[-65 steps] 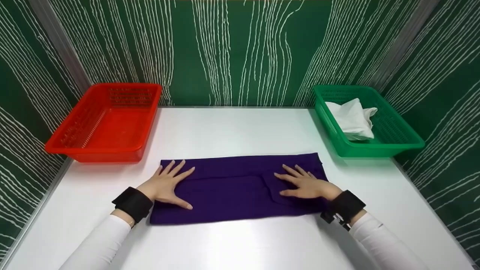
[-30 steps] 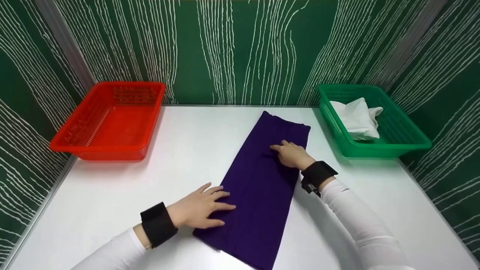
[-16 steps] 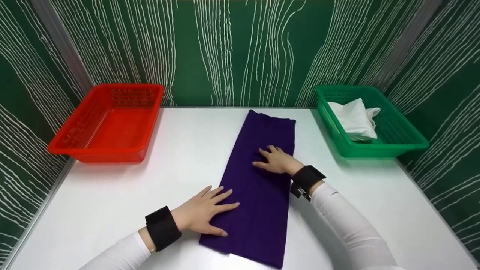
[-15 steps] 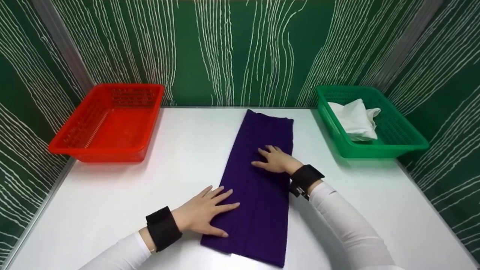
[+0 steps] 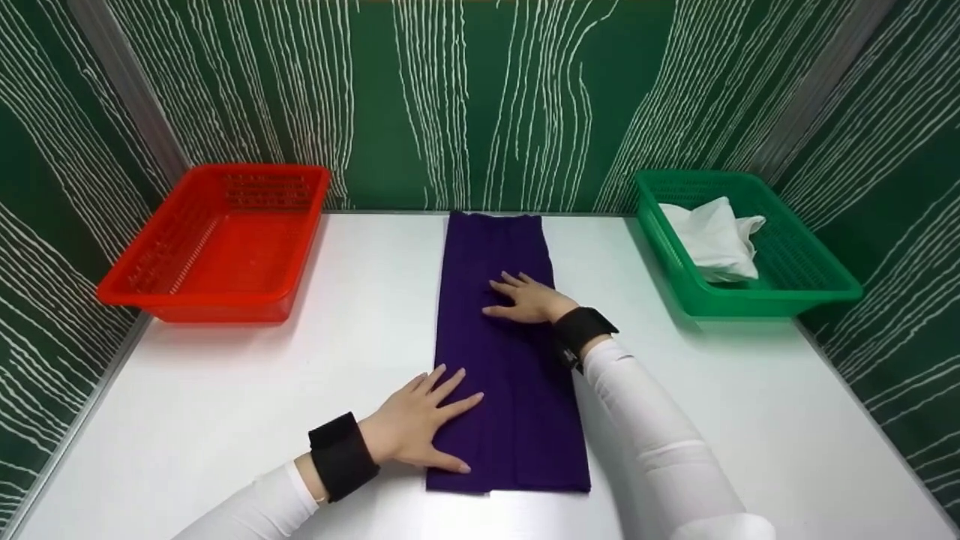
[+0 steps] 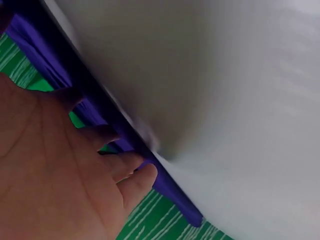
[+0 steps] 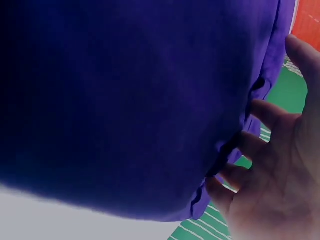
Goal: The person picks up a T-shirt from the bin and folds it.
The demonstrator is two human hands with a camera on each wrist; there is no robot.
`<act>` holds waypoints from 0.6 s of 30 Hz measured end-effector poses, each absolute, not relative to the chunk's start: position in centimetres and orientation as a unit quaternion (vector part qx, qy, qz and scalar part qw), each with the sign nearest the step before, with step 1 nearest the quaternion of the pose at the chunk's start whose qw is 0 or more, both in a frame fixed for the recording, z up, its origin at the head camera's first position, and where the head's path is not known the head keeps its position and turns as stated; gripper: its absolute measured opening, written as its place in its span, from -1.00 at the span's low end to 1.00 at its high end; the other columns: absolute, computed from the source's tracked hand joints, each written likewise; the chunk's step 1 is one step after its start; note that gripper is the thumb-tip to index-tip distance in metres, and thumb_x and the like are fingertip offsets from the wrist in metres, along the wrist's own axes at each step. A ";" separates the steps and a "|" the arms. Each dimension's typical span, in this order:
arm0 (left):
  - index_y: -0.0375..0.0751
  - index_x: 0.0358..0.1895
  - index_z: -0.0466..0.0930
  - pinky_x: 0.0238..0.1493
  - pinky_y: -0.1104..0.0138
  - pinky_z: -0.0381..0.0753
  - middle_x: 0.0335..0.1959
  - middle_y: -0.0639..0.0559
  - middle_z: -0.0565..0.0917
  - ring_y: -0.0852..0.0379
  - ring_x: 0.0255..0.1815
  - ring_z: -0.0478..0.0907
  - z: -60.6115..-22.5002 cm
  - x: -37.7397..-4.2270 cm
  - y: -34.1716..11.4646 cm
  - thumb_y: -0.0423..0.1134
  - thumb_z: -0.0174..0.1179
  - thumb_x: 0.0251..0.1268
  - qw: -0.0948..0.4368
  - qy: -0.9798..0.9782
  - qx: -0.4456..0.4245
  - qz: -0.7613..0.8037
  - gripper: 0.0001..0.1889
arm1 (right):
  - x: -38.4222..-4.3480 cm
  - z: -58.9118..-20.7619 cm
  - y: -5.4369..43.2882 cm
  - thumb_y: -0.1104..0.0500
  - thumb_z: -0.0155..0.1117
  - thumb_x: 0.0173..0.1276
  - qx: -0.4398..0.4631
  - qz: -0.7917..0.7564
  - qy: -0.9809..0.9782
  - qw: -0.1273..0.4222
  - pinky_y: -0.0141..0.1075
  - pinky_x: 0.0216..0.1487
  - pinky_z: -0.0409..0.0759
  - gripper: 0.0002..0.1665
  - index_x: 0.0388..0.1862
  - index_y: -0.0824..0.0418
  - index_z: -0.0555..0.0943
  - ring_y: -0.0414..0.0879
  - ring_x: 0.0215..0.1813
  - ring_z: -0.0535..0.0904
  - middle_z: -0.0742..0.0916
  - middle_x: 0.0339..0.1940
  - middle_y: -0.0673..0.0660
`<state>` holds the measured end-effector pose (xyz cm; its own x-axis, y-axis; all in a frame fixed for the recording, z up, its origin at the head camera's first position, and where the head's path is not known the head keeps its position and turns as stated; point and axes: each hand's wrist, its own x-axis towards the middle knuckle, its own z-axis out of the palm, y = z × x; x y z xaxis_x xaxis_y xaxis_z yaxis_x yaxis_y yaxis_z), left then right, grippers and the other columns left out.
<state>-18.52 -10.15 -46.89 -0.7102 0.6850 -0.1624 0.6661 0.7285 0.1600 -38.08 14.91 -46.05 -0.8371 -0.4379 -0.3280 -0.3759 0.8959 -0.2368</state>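
A dark purple cloth [image 5: 495, 352], folded into a long strip, lies flat on the white table with its long side running away from me. My left hand [image 5: 424, 424] rests with spread fingers on the cloth's near left edge. Farther up, my right hand [image 5: 529, 300] lies across the right half of the cloth, fingers spread and palm down. In the left wrist view the fingertips [image 6: 145, 175] touch the purple cloth [image 6: 172, 192] along its edge. The right wrist view shows the fingers [image 7: 265, 112] meeting the cloth [image 7: 140, 100], which fills much of that view.
A red basket [image 5: 214, 298] stands at the back left of the white table [image 5: 360, 315]. At the back right is a green basket [image 5: 780, 304] with a crumpled white cloth [image 5: 712, 240] in it. A green wall with white streaks [image 5: 495, 105] rises behind.
The purple cloth has turned from lying crosswise, through a slant, to pointing straight away from me. Both hands went with it; lately its far end and my right hand have shifted left.
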 end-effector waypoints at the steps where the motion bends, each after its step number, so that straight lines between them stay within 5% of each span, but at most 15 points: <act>1: 0.17 0.64 0.12 0.64 -0.09 0.20 0.70 -0.17 0.08 -0.27 0.70 0.06 -46.9 -18.6 -10.1 0.50 0.22 0.14 0.105 0.925 0.363 0.044 0.03 | -38.3 -46.1 14.8 -0.46 -0.08 0.51 -0.211 -0.088 0.954 0.193 0.22 0.71 -0.07 -0.03 0.70 -0.01 0.06 0.28 0.76 -0.18 0.04 0.76 0.17; 18: 0.17 0.65 0.10 0.67 -0.15 0.09 0.72 -0.16 0.02 -0.29 0.73 -0.03 -47.1 -19.2 -10.3 0.49 0.23 0.14 0.119 0.927 0.348 0.068 0.04 | -36.8 -46.5 16.9 -0.38 0.05 0.51 -0.262 -0.098 0.949 0.146 0.28 0.70 -0.10 -0.07 0.70 -0.04 0.10 0.36 0.74 -0.17 0.03 0.75 0.26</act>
